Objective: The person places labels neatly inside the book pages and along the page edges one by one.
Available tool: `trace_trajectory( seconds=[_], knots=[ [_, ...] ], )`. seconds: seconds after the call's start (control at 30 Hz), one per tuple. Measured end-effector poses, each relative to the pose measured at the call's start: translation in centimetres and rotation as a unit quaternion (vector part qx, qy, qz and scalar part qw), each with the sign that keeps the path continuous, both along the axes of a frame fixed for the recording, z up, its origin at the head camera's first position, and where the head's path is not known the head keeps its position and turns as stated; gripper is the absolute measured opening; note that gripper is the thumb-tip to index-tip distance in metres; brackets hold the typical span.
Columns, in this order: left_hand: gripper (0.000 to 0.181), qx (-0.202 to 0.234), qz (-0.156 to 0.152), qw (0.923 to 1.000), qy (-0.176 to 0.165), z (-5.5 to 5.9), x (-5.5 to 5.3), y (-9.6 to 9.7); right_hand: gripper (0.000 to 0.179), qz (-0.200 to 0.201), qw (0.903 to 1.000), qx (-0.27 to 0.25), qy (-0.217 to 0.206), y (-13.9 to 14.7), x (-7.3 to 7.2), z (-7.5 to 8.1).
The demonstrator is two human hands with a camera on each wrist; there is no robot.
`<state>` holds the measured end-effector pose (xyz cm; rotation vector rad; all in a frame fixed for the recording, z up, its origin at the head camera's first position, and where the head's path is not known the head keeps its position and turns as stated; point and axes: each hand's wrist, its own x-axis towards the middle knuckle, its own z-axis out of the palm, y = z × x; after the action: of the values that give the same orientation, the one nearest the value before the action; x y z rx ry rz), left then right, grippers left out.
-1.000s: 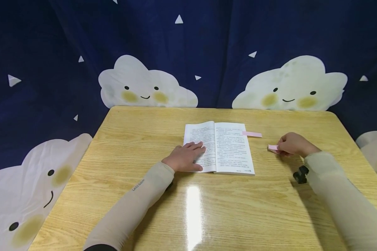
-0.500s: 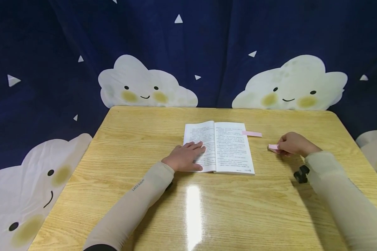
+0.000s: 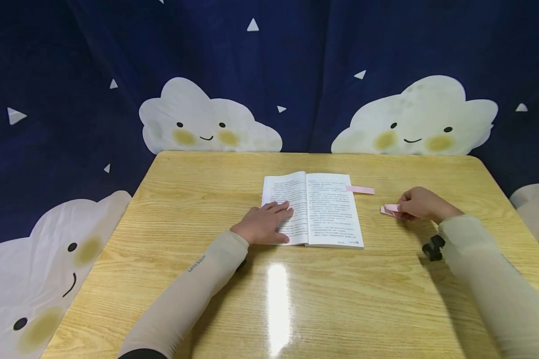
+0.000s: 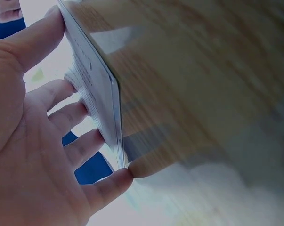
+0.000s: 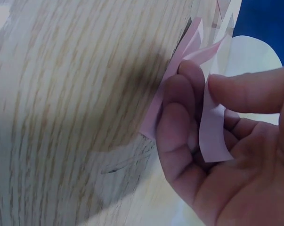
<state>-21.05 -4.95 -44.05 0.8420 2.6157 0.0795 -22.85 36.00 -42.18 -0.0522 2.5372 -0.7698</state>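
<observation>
The right grip [image 3: 419, 203] is closed on a thin pink strip [image 5: 212, 127], thumb against bent fingers, one end of the strip hanging loose below the thumb. Its knuckles rest close against the pink pad [image 5: 151, 123] on the worktop [image 3: 341, 299]; the strip's other end bends back toward the pad's far end, and whether it is joined there I cannot tell. The step in hand looks like peeling this strip off the pad. The next move, I judge, calls for a steady pinch and a gentle pull, with the pad kept from sliding along, so the thin paper neither curls nor tears.

The left grip [image 3: 261, 224] holds nothing: its fingers are spread over the left page of the open book [image 3: 334, 214], thumb near the bottom edge, apparently keeping it flat. A pink flag [image 3: 361, 190] juts from the right page's outer edge, near the top.

A band of worktop separates book from pad, so a sideways carry looks short and unhindered, and more of that outer edge runs below the flag. Worktop stretches widely on the near side; its far edge lies beyond the book, against the curtain [image 3: 287, 60].
</observation>
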Motion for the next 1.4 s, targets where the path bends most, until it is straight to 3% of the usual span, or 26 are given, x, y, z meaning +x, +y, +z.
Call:
trace_trajectory(
  seconds=[0.37,0.7,1.07,1.4],
  knots=[
    [0.077,0.007,0.004,1.0,-0.003,0.2,0.2,-0.1,0.025,0.0,1.0,-0.004,-0.009,0.2,-0.1,0.0],
    [0.077,0.004,0.0,1.0,-0.004,0.3,0.1,0.0,0.023,0.024,0.9987,0.04,0.021,-0.4,0.3,-0.2],
    [0.078,0.006,-0.002,1.0,-0.007,0.1,0.1,0.0,0.027,0.026,0.9983,0.042,0.031,-1.3,-0.3,-0.3],
    [0.077,0.009,0.004,0.9999,-0.005,0.1,0.0,-0.1,0.023,0.019,0.9996,-0.015,-0.016,-0.8,-1.2,-0.1]
  ],
)
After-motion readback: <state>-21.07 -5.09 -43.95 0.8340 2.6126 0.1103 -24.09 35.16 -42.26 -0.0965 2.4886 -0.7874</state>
